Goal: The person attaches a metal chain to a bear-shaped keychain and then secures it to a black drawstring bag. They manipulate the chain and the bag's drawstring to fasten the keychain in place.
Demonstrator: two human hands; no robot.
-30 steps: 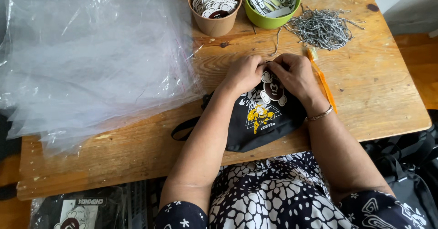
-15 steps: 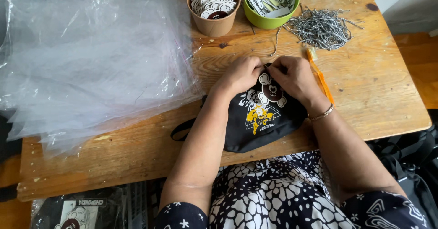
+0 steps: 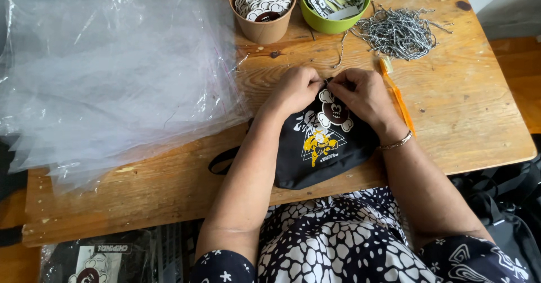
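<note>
Here the left hand and right hand meet at the top edge of a black pouch lying on the wooden worktop just in front of the person. Both hands are closed in a pinch, fingertips together on a small piece at the pouch's top edge, beside a round white-and-dark tag that lies on the pouch; what they pinch is too small to tell. A yellow print shows on the pouch below the tag. An orange toothbrush lies just right of the right hand. Further back stand a brown cup of round tags and a green bowl of labels, with a heap of ball chains to their right. Clear plastic bags cover the worktop's left side.
</note>
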